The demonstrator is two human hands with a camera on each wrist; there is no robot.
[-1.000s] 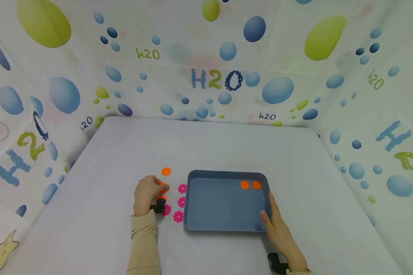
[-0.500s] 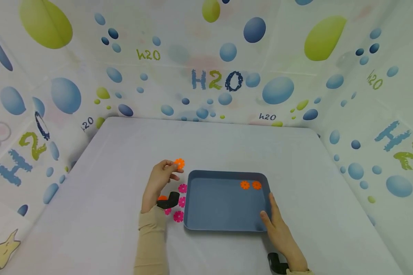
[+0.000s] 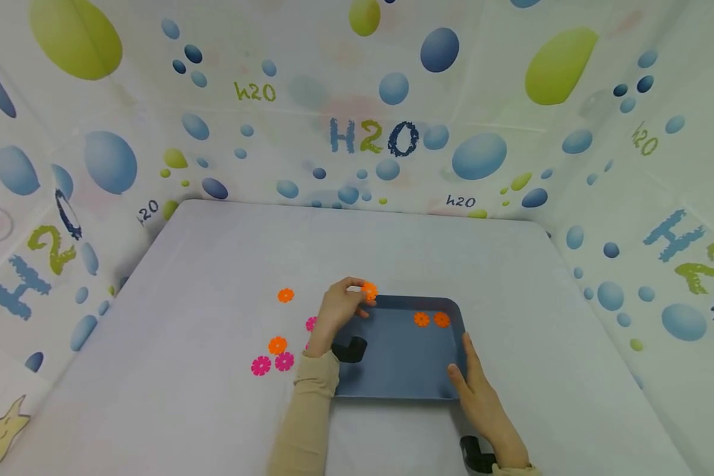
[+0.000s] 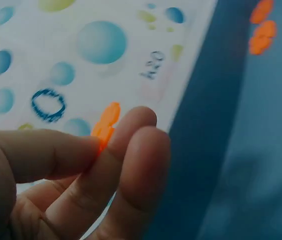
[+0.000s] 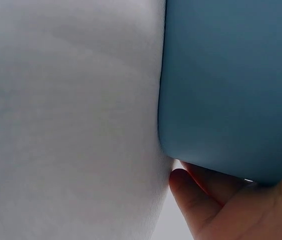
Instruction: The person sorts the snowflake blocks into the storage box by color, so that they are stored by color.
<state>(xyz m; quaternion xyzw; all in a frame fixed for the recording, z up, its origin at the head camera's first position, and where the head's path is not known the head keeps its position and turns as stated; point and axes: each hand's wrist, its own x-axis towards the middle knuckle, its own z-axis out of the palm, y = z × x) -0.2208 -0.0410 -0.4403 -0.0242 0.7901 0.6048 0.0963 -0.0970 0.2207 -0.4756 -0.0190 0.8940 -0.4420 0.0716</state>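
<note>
Thumb and fingertips of my left hand [image 3: 340, 309] pinch an orange flower-shaped disc [image 3: 369, 291], held over the far left part of the blue-grey tray [image 3: 387, 357]. In the left wrist view the disc [image 4: 106, 125] stands on edge between thumb and finger. My right hand [image 3: 482, 403] grips the tray's right side, thumb over the rim and fingers along the outer wall; the right wrist view shows fingers [image 5: 195, 200] against the tray's outside [image 5: 225, 90]. Two orange discs [image 3: 431, 320] lie side by side inside the tray's far right corner.
Left of the tray, an orange disc [image 3: 285, 295] lies farther back and another orange disc [image 3: 277, 345] nearer, beside two pink discs [image 3: 272, 363]. A pink disc [image 3: 312, 323] peeks out by the left wrist; the forearm hides others. A patterned curtain [image 3: 309, 99] surrounds the white table [image 3: 214, 264].
My left hand picked up an orange disc from the table left of the tray, raised it and carried it right, over the tray. The right hand stays at the tray's side.
</note>
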